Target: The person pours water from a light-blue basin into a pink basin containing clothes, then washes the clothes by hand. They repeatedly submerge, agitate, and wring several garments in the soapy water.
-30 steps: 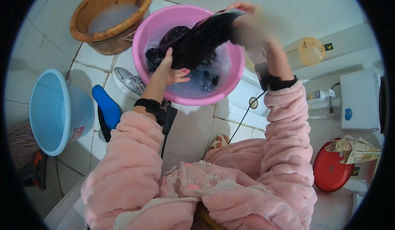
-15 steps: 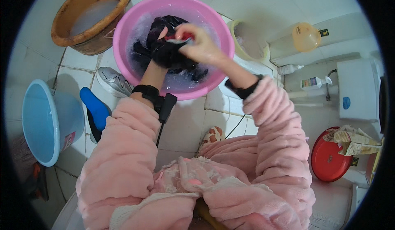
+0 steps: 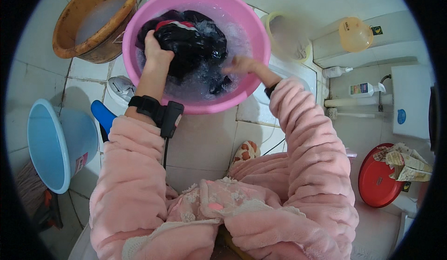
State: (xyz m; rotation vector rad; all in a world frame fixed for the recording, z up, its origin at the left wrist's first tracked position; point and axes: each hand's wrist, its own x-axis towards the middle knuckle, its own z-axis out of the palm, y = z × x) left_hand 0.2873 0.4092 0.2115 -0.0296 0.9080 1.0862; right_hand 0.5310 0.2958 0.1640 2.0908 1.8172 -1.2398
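A soaked black garment (image 3: 191, 41) with a red and white band lies bunched in soapy water inside a pink basin (image 3: 266, 50). My left hand (image 3: 157, 50) grips the garment at its left side, the thumb on the cloth and the other fingers partly hidden behind it. Over the right part of the basin is my right hand (image 3: 242, 65), slightly blurred, fingers apart just above the suds, with nothing seen in it. A small dark end of cloth (image 3: 221, 85) floats close to those fingertips.
A wooden tub (image 3: 65, 48) of cloudy water stands at far left. Nearer are a grey shoe (image 3: 122, 88), a blue insole (image 3: 103, 113) and a light blue bucket (image 3: 65, 167). On the right are a pale yellow bucket (image 3: 274, 18), bottles and a red basin (image 3: 372, 181).
My right hand has let go of the garment and moved right and down toward the water. My left hand has shifted left, and the garment has spread out lower in the basin.
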